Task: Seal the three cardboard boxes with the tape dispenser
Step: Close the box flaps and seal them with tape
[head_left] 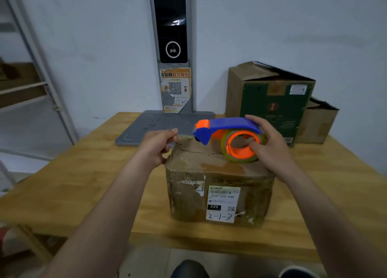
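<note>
A brown cardboard box with a white shipping label stands on the wooden table right in front of me. My right hand grips the blue and orange tape dispenser over the box top. My left hand pinches the free end of clear tape pulled out from the dispenser's nose, near the box's far left corner. Two more boxes stand at the back right: a taller green-faced box with loose top flaps and a smaller brown box behind it, flaps open.
A grey flat scanner base lies behind the near box, with an upright black-screen post against the wall. A metal shelf rack stands at the left. The table's front edge is just below the box.
</note>
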`<action>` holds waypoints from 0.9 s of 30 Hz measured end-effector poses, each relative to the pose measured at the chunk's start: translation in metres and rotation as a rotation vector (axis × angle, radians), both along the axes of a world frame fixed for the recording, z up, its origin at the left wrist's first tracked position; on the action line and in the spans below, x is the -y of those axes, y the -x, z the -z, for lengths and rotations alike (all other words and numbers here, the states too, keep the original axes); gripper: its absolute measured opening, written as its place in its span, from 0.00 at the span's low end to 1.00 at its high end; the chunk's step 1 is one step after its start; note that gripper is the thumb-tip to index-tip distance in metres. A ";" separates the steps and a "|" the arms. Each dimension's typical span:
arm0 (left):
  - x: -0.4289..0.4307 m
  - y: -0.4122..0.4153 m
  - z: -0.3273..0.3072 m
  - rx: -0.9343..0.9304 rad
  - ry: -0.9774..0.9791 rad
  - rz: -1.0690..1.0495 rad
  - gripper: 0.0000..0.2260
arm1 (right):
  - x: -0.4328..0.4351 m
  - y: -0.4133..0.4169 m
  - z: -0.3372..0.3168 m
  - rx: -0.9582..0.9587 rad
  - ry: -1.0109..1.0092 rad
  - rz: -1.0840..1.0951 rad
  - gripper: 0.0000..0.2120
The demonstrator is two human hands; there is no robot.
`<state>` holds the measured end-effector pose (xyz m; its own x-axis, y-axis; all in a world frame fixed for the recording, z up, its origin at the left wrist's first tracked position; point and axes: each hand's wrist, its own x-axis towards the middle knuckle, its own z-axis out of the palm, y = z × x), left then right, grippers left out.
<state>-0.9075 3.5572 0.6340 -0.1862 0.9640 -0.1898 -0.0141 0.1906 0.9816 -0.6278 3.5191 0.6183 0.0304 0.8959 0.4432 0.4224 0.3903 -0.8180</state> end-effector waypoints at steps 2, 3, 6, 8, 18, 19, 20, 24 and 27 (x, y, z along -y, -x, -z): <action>0.008 0.007 -0.002 -0.036 -0.010 0.005 0.07 | 0.003 0.005 -0.012 0.074 -0.023 0.001 0.31; 0.010 0.010 -0.004 -0.067 -0.023 0.000 0.08 | 0.003 0.008 -0.018 0.112 -0.036 0.000 0.31; 0.010 0.016 -0.004 -0.099 -0.037 -0.027 0.10 | -0.002 0.016 -0.032 0.180 -0.074 -0.017 0.31; 0.012 0.019 -0.003 -0.088 -0.027 -0.019 0.10 | -0.007 0.018 -0.035 0.186 -0.094 -0.026 0.31; -0.006 0.033 -0.006 -0.259 -0.080 0.113 0.13 | -0.012 0.012 -0.031 0.317 -0.174 0.002 0.32; -0.009 0.035 -0.006 -0.280 -0.081 0.121 0.13 | -0.012 0.012 -0.030 0.324 -0.182 0.010 0.32; -0.012 0.038 -0.006 -0.291 -0.082 0.119 0.12 | -0.012 0.010 -0.028 0.329 -0.190 0.025 0.32; -0.020 0.063 0.000 -0.268 -0.088 0.076 0.11 | -0.011 -0.010 -0.029 0.287 -0.225 0.112 0.33; -0.022 0.070 0.012 -0.269 -0.038 0.123 0.09 | -0.011 -0.016 -0.028 0.303 -0.225 0.116 0.33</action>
